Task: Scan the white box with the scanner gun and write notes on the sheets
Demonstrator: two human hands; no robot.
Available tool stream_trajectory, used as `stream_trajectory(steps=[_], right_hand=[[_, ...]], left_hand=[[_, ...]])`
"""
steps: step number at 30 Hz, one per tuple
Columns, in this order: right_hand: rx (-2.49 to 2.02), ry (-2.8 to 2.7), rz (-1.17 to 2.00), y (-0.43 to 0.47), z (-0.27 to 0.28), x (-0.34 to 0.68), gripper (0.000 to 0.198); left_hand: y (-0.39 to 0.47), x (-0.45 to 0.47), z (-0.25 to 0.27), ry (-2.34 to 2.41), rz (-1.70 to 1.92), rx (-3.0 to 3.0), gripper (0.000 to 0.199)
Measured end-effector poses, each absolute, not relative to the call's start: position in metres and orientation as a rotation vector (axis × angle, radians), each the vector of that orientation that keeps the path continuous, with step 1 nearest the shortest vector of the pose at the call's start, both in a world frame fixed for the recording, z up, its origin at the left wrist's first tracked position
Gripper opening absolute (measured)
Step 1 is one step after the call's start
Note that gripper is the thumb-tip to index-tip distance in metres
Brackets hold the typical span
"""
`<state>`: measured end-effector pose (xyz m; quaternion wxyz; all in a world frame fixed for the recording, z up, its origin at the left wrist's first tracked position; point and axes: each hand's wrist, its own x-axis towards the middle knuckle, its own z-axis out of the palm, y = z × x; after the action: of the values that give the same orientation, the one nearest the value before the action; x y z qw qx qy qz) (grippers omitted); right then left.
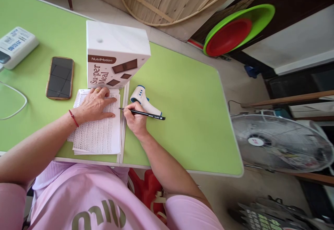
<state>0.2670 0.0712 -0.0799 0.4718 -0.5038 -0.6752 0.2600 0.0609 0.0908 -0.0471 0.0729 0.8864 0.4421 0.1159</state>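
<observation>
Two bare hands rest left of centre in the frame. The right hand [136, 120] pinches one slim black pen [150, 114]; the pen's long axis runs nearly level across the frame, dipping slightly rightward, its tip pointing left at the right edge of one stack of white, densely handwritten paper [96, 138]. Whether the tip touches is hard to tell. The left hand [96, 105] lies palm down on the stack, fingers spread, gripping nothing. Above stands one white-and-brown cardboard box [117, 53]; at frame centre lies one white-and-blue plastic thermometer gun [139, 93].
</observation>
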Motion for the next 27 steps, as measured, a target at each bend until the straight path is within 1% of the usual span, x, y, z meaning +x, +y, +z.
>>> stream_trajectory(steps=[12, 20, 25, 27], right_hand=[[-1.206, -1.664, 0.669, 0.0708, -0.0815, 0.2651, 0.016], [-1.194, -1.671, 0.607, 0.0712, -0.0817, 0.2647, 0.014], [-1.145, -1.686, 0.494, 0.0692, -0.0794, 0.2691, 0.015], [-1.103, -1.741, 0.402, 0.0667, -0.0756, 0.2706, 0.011]], left_hand=[[0.0912, 0.0605, -0.0482, 1.322, 0.347, 2.693, 0.053], [0.0915, 0.0615, -0.0479, 1.319, 0.356, 2.678, 0.054], [0.0919, 0.0608, -0.0515, 1.303, 0.403, 2.689, 0.054], [0.0921, 0.0601, -0.0516, 1.266, 0.479, 2.683, 0.049]])
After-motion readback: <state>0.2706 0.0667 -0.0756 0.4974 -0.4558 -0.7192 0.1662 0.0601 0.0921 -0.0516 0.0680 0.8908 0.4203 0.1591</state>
